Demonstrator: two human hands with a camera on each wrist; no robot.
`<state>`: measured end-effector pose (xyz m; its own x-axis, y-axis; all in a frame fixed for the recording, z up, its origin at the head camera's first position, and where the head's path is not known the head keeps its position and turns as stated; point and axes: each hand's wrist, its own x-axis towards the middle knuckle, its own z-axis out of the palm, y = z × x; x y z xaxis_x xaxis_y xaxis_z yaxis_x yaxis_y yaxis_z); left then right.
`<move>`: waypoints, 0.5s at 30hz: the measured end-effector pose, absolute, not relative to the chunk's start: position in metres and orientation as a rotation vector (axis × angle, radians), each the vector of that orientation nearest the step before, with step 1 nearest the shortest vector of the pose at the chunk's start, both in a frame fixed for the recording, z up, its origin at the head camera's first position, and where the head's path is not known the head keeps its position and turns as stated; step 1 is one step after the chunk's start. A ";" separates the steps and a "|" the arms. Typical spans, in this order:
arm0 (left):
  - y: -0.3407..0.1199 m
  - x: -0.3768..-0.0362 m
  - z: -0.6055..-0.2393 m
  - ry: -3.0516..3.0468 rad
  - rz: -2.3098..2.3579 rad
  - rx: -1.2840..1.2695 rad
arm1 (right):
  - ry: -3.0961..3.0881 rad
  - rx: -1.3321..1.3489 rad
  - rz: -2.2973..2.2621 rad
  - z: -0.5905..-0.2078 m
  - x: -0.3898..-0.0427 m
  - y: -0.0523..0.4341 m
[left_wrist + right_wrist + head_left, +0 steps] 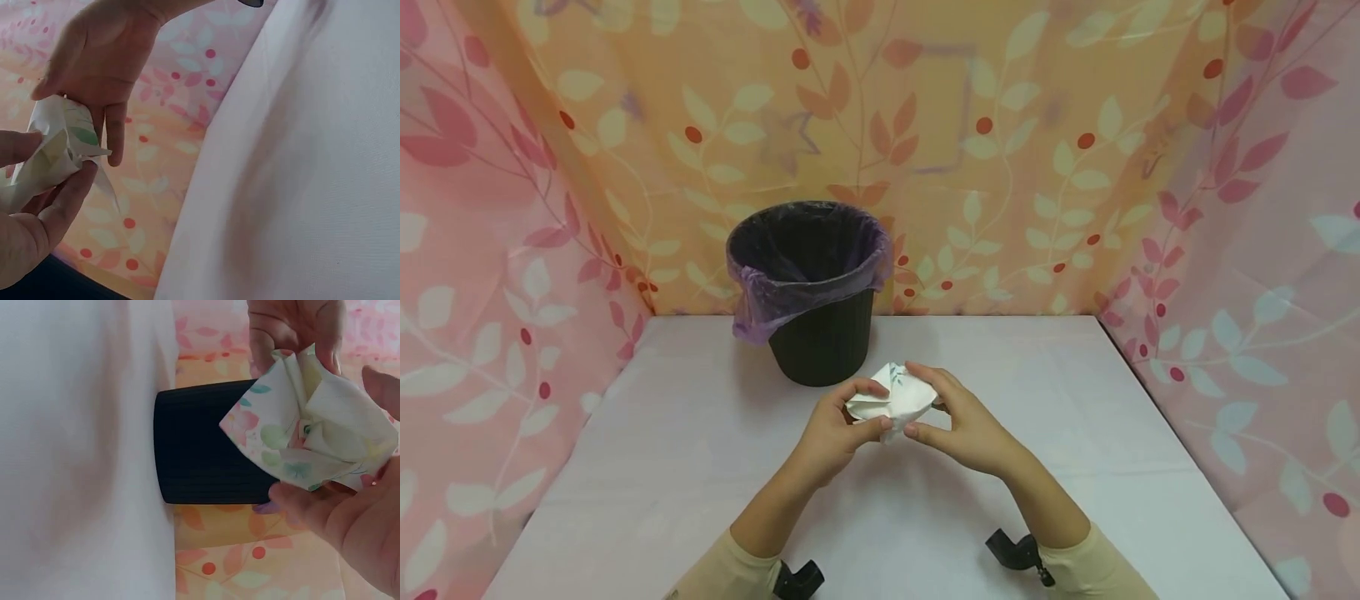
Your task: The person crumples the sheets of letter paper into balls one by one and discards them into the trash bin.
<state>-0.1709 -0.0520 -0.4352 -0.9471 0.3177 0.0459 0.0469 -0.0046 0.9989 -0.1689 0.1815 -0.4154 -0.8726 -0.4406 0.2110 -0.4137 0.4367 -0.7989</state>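
Observation:
Both hands hold a crumpled paper napkin [892, 398] with a pale floral print just above the white table [662, 467]. My left hand [842, 427] pinches its left side between thumb and fingers. My right hand [951, 417] grips its right side with fingers curled over the top. In the left wrist view the napkin [53, 153] sits between both hands. In the right wrist view the napkin [306, 428] fills the upper right, with the black bin [200, 447] behind it.
A black waste bin [820, 333] lined with a purple bag [775, 287] stands at the back of the table, just beyond the hands. Leaf-patterned curtains [1075, 150] close in the back and both sides.

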 end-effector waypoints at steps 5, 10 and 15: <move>-0.051 -0.171 -0.437 2.160 2.073 0.381 | 2.641 -0.775 -1.560 -0.416 -0.169 0.178; -0.049 -0.170 -0.437 2.199 2.120 0.400 | 2.635 -0.809 -1.706 -0.419 -0.167 0.172; -0.046 -0.167 -0.436 2.236 2.161 0.385 | 2.712 -0.867 -1.773 -0.417 -0.160 0.163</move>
<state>-0.1665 -0.0464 -0.4364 -0.9698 0.1812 0.1634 0.1694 0.0186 0.9854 -0.1603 0.1633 -0.4166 -0.8453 -0.3018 0.4408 -0.5249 0.3151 -0.7907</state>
